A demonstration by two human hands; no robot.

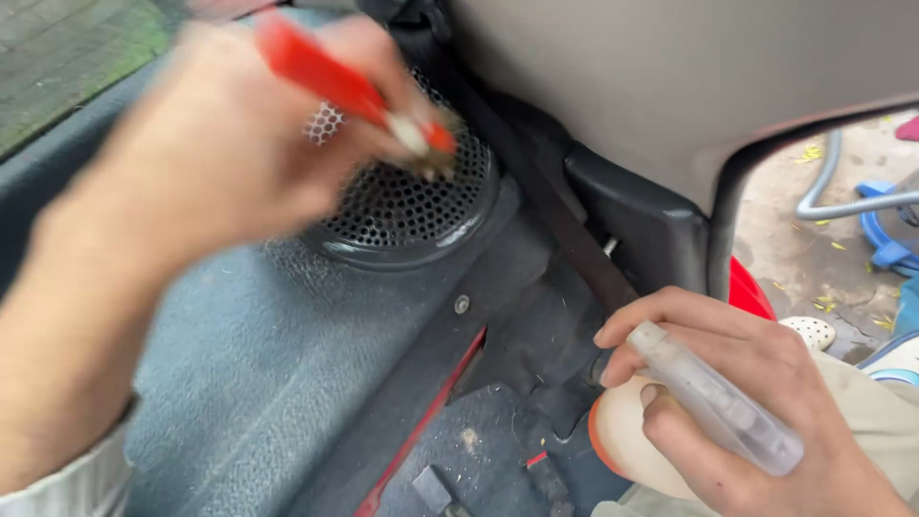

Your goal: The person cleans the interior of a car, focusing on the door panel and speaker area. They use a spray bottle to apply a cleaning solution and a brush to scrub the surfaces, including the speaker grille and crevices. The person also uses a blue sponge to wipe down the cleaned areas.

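Speaker grille (412, 206) hemmed by door pillar (641, 215).

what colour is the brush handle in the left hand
Red, with a white band near the bristles; the brush handle shows in the head view.

Left hand (211, 144) blurred, holding red brush (349, 86) on speaker grille (402, 211); right hand (756, 402) grips clear spray bottle (718, 402); door panel (249, 354) carpeted.

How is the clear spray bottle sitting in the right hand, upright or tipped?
Tipped. The clear spray bottle lies slanted across the right hand, its capped end up-left near the thumb and its base down-right. Fill level: cannot tell.
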